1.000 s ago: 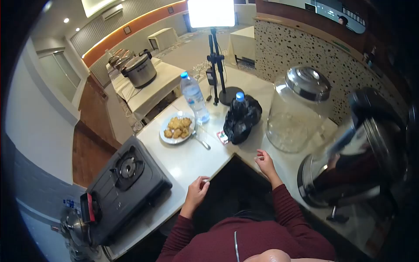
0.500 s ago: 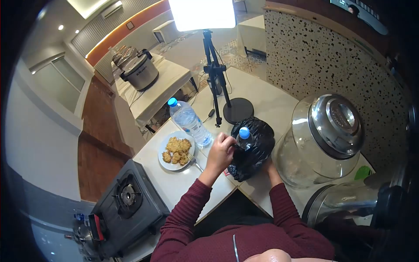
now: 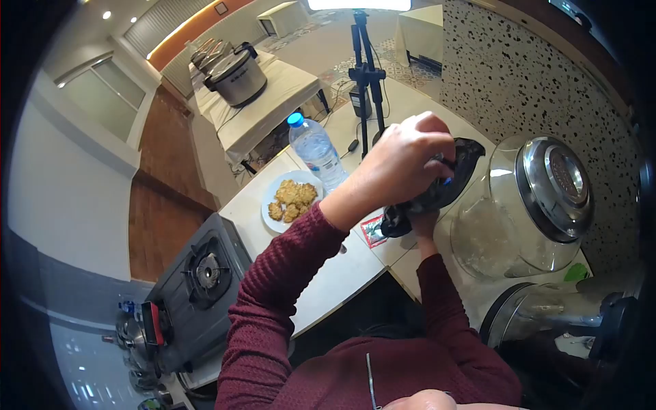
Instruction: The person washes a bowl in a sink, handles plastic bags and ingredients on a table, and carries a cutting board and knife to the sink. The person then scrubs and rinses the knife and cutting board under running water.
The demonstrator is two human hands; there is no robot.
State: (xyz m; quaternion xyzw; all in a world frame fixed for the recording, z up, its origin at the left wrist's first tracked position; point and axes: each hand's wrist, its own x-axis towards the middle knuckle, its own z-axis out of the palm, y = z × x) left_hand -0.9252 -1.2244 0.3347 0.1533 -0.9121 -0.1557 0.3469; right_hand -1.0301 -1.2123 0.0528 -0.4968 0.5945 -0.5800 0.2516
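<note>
A black plastic bag (image 3: 467,167) is bunched around a bottle whose blue cap (image 3: 447,181) peeks out below my left fingers. My left hand (image 3: 410,154) is raised over the bag with its fingers curled closed on the bag's upper part, hiding much of it. My right hand (image 3: 425,222) grips the bag low down at its near side; most of its fingers are hidden. A small red-edged packet (image 3: 374,231) lies flat on the table beside the bag. To the left stands a clear water bottle (image 3: 318,150) with a blue cap.
A plate (image 3: 268,217) of fried fritters (image 3: 294,198) sits left of my arm. Nearby are a gas stove (image 3: 205,273), a lamp tripod (image 3: 367,75) and a large glass jar (image 3: 488,236) with a metal lid. A big cooker (image 3: 236,78) rests on the far table.
My left hand has risen and moved right across the bag, covering most of the bottle cap. The bag has shifted and changed shape, and the red-edged packet shows more. The camera view has tilted down.
</note>
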